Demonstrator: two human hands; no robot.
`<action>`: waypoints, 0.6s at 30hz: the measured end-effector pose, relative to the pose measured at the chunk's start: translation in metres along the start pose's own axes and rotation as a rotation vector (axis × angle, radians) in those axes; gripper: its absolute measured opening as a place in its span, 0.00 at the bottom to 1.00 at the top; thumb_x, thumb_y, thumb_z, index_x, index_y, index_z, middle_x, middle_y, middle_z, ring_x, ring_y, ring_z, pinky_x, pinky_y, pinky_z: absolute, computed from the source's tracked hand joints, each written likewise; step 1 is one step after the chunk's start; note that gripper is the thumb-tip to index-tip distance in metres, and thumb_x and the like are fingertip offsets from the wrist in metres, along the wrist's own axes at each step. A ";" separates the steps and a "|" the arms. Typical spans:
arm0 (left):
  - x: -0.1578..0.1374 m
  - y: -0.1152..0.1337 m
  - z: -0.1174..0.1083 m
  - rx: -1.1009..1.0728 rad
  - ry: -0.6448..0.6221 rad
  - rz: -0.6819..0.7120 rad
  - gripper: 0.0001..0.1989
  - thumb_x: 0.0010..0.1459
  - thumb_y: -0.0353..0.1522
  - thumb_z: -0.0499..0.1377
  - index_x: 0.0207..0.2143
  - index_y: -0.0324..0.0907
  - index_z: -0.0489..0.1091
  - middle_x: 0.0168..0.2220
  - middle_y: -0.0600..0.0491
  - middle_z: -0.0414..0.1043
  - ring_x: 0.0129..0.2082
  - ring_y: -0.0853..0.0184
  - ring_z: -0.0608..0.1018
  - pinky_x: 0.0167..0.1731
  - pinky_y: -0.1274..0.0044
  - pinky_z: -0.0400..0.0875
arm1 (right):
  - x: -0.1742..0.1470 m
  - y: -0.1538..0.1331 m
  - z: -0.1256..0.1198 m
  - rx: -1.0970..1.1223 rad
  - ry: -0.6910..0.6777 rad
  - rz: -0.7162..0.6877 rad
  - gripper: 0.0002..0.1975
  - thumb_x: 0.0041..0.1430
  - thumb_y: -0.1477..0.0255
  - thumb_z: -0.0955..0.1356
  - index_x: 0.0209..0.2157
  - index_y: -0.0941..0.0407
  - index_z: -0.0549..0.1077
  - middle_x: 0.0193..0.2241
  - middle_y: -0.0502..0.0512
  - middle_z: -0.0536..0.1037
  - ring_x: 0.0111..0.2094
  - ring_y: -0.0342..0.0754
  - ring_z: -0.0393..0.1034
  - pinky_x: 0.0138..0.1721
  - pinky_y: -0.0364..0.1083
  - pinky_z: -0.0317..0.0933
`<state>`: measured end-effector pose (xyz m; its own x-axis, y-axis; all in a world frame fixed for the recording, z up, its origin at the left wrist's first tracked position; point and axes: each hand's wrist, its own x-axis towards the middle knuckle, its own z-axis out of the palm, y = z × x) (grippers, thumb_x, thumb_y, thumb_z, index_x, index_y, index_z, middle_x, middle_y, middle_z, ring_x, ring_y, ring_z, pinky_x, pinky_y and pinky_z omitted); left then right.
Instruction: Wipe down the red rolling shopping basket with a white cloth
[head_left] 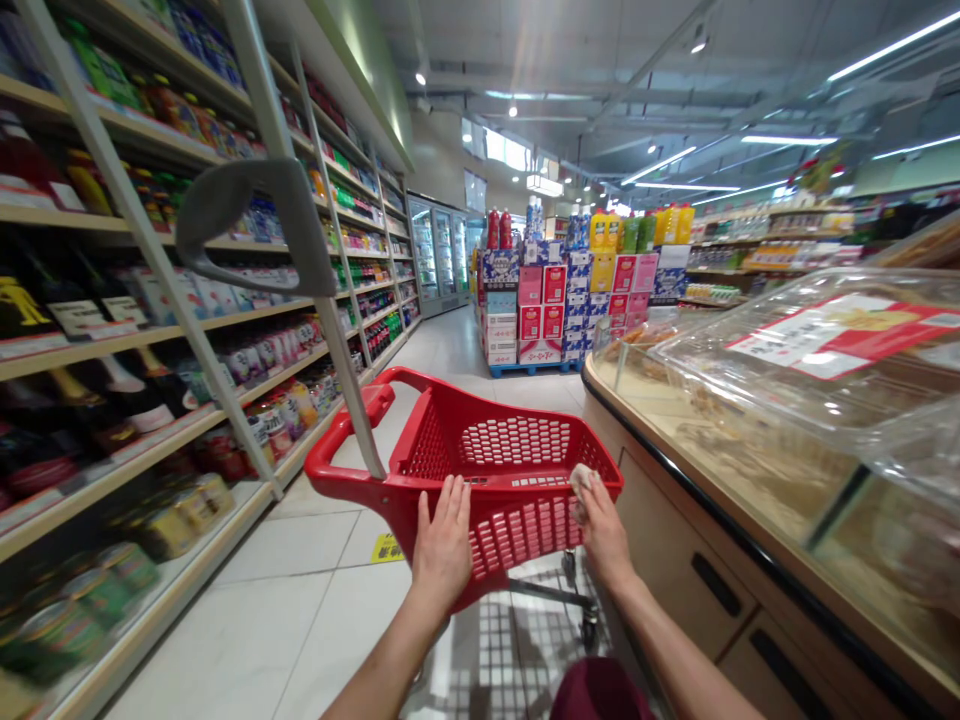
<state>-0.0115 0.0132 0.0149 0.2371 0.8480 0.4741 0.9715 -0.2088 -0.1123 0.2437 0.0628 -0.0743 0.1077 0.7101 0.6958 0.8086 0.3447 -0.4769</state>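
Observation:
A red plastic shopping basket cart [517, 500] stands in front of me, with a grey pull handle [315, 230] rising on a metal bar at its left end. My left hand [444, 540] lies against the near side of the basket, its fingers stretched out just below the rim. At the basket's right corner, my right hand [602, 520] presses a crumpled white cloth [583, 480] to the rim; whether it is cloth or tissue I cannot tell. Under the basket are dark caster wheels [589, 630]. Inside, the part of the basket that shows holds nothing visible.
Shelves of bottles and cans [217, 335] line the left side. To the right runs a wooden display counter [675, 500] bearing clear plastic food boxes [817, 350]. Ahead, stacked drink cartons [540, 310] stand on a blue pallet [536, 368]. Glass-door fridges [439, 250] are farther back.

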 end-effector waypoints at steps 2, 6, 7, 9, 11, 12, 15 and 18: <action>-0.001 -0.002 0.002 0.005 0.016 0.008 0.30 0.46 0.27 0.47 0.55 0.36 0.54 0.58 0.47 0.52 0.59 0.60 0.51 0.56 0.60 0.43 | -0.012 0.017 0.000 -0.039 0.073 0.098 0.23 0.53 0.76 0.56 0.51 0.57 0.63 0.56 0.57 0.57 0.57 0.51 0.48 0.55 0.55 0.50; -0.005 -0.003 0.006 0.006 0.052 -0.009 0.31 0.45 0.27 0.47 0.56 0.36 0.52 0.58 0.47 0.51 0.59 0.60 0.51 0.55 0.60 0.44 | -0.055 0.051 0.005 -0.083 0.015 0.189 0.23 0.52 0.78 0.55 0.49 0.57 0.66 0.54 0.58 0.61 0.55 0.52 0.54 0.52 0.55 0.55; -0.005 -0.003 0.006 0.006 0.055 -0.008 0.31 0.45 0.27 0.47 0.55 0.36 0.52 0.58 0.47 0.51 0.59 0.60 0.51 0.55 0.60 0.44 | -0.065 0.051 0.006 -0.077 -0.028 0.178 0.23 0.51 0.79 0.56 0.48 0.57 0.67 0.53 0.57 0.63 0.54 0.51 0.56 0.51 0.54 0.57; -0.006 -0.004 0.006 0.007 0.051 -0.003 0.31 0.45 0.27 0.47 0.55 0.37 0.53 0.58 0.47 0.51 0.59 0.61 0.51 0.56 0.61 0.43 | -0.073 0.042 0.003 -0.054 -0.078 0.140 0.23 0.51 0.79 0.55 0.49 0.55 0.66 0.52 0.55 0.64 0.54 0.50 0.56 0.51 0.53 0.57; -0.006 -0.004 0.006 0.010 0.045 -0.003 0.31 0.45 0.27 0.47 0.55 0.37 0.53 0.58 0.48 0.51 0.59 0.61 0.51 0.56 0.60 0.43 | -0.064 0.024 -0.003 -0.023 -0.046 0.096 0.25 0.53 0.79 0.55 0.52 0.55 0.62 0.55 0.54 0.60 0.56 0.49 0.53 0.53 0.53 0.55; -0.006 -0.003 0.006 0.012 0.045 -0.007 0.31 0.45 0.27 0.47 0.55 0.36 0.52 0.58 0.47 0.51 0.59 0.61 0.51 0.56 0.60 0.43 | -0.054 0.014 -0.005 -0.006 -0.010 0.068 0.25 0.53 0.80 0.55 0.54 0.55 0.59 0.56 0.54 0.57 0.56 0.49 0.51 0.54 0.53 0.53; -0.007 -0.003 0.007 0.015 0.046 -0.027 0.31 0.45 0.27 0.47 0.56 0.35 0.52 0.58 0.47 0.50 0.59 0.61 0.50 0.55 0.59 0.43 | -0.032 -0.005 -0.003 0.020 0.070 -0.069 0.27 0.53 0.82 0.55 0.56 0.55 0.55 0.58 0.54 0.53 0.57 0.49 0.48 0.55 0.54 0.50; -0.008 -0.003 0.008 0.012 0.036 -0.030 0.31 0.45 0.27 0.47 0.56 0.36 0.51 0.59 0.47 0.49 0.59 0.61 0.50 0.55 0.59 0.43 | -0.042 -0.006 0.010 -0.002 0.057 -0.197 0.30 0.52 0.85 0.54 0.56 0.51 0.55 0.57 0.51 0.55 0.57 0.48 0.48 0.54 0.53 0.53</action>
<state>-0.0162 0.0111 0.0050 0.2080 0.8357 0.5082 0.9781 -0.1776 -0.1083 0.2285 0.0370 -0.1062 -0.0200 0.5935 0.8046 0.8181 0.4723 -0.3281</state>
